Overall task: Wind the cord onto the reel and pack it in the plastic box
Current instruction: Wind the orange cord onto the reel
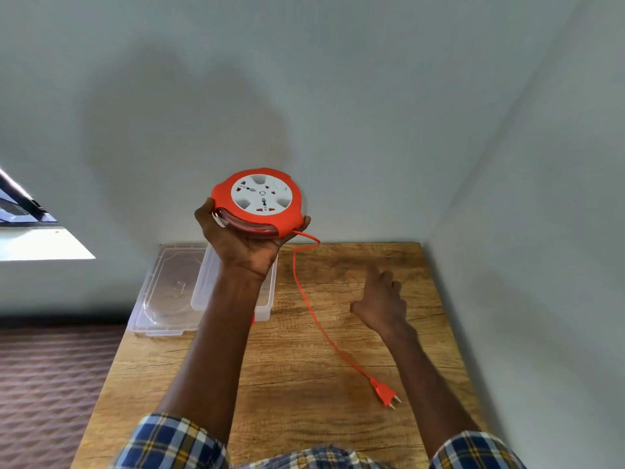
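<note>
Left hand [241,240] has the orange reel [258,203] lifted up off the wooden table [304,360], fingers wrapped around its lower edge, white socket face toward the camera. The orange cord [306,301] drops from the reel at about 5 o'clock and trails across the table to the plug [385,394]. Right hand [382,302] hovers over the table, fingers loose, holding nothing. Clear plastic box [233,286] sits at 7 o'clock from the reel, partly behind the forearm, its lid [165,292] lying beside it.

One head-worn wide-angle view looks forward and down, close over the wooden table [304,367] against the wall.
</note>
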